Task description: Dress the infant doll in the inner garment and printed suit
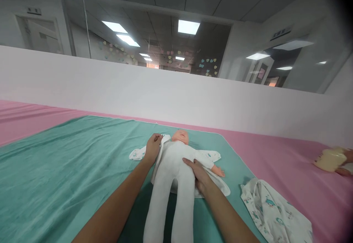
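A baby doll [176, 162] with a white cloth body lies on its back, head away from me, legs toward me. Under its torso is spread a white printed baby shirt [212, 155], its sleeves out to both sides. My left hand [153, 148] is closed at the doll's left-side shoulder in view, fingers pinching the shirt's edge. My right hand [200, 176] grips the doll's side at the waist, thumb over the belly; its other fingers are partly hidden. One doll arm lies bare on the right; the other is hidden by my left hand and the shirt.
A green sheet [68, 165] lies under the doll on a pink cover [286, 153]. A crumpled white printed garment [277, 211] is at the lower right. Another person's hand [348, 158] holds a yellowish bottle [329, 159] at the right edge. A white low wall [154, 92] with glass stands behind.
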`<state>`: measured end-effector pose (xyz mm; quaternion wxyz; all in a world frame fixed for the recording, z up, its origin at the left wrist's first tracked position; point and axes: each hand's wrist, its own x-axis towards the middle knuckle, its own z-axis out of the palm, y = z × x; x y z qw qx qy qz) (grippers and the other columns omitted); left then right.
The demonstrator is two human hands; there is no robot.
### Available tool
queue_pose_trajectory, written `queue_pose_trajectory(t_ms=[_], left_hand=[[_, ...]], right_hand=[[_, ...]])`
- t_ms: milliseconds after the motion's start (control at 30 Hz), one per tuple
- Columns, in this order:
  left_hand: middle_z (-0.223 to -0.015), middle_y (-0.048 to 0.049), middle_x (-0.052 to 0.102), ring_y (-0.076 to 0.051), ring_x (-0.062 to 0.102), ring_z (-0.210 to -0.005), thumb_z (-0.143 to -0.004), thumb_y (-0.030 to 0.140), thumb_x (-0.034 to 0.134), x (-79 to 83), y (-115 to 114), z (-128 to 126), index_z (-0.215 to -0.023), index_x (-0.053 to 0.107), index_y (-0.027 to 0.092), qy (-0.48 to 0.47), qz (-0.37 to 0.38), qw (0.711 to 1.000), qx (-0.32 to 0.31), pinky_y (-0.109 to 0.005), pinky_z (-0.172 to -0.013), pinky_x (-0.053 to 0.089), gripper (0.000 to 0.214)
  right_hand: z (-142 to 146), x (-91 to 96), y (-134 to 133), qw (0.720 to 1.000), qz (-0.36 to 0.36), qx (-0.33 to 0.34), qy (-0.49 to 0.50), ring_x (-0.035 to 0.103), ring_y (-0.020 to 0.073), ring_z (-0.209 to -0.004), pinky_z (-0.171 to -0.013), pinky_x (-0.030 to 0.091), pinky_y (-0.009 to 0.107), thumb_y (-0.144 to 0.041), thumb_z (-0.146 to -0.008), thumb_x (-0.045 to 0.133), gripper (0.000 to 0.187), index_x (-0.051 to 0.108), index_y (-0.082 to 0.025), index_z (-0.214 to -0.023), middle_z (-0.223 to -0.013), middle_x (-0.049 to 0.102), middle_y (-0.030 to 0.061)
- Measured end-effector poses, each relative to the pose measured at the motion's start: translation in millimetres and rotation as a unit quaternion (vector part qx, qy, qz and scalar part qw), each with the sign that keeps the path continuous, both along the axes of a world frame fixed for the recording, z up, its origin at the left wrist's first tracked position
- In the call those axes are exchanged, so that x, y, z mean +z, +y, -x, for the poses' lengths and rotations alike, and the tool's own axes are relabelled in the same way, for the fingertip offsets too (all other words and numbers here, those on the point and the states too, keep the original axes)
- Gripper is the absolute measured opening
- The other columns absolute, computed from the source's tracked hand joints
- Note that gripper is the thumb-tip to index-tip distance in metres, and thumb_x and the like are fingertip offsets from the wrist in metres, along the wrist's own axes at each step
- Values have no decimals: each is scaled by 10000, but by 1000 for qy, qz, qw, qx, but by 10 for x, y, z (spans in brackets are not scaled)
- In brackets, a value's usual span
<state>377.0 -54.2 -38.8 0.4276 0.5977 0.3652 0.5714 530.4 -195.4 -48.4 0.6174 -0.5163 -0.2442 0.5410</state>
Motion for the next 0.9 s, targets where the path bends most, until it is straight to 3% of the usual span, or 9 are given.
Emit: queue_pose_trajectory(t_ms=[300, 433, 600, 767, 900], left_hand=[[-672, 13, 564, -145, 506, -643, -768, 391, 523, 105, -150, -135, -783, 601, 189, 72, -27, 991, -112, -248, -627, 379, 217], [-819, -25, 625, -187, 554, -790, -780, 357, 511, 137, -236, -110, -842, 621, 199, 142, -55, 986, -66, -291, -748, 401, 202], [-932, -54, 601, -213, 548, -829, -736, 453, 578, -68, -409, 106, -1065, 570, 200, 234, -51, 970, 36, -318, -762, 401, 416], [-709, -26, 601, -210, 542, -694, -808, 422, 461, -239, -532, 373, -789, 577, 199, 300, -14, 954, 27, -307, -660, 372, 252], [-661, -11, 579, -198, 517, -680, -795, 355, 462, -154, -642, 411, -670, 539, 205, 283, -42, 957, 38, -292, -642, 359, 209]], right_hand=[[132, 69, -35, 1000, -15, -16, 14, 664, 211, -832, -716, 554, 325, -370, -636, 747, 534, 497, -166, -1061, -994, 669, 102], [118, 34, -36, 999, -33, -15, 36, 663, 201, -830, -730, 548, 309, -359, -652, 733, 492, 519, -171, -1054, -947, 681, 82], [50, -96, -1, 996, -79, 20, 46, 656, 184, -827, -724, 544, 293, -388, -674, 717, 464, 528, -183, -1045, -978, 671, 69], [17, -151, 17, 996, -68, 15, 53, 646, 184, -839, -701, 546, 289, -375, -651, 729, 472, 532, -221, -1052, -1037, 656, 54], [11, -147, -2, 996, -64, 7, 60, 643, 191, -858, -710, 548, 296, -388, -643, 731, 466, 537, -243, -1041, -1080, 646, 55]])
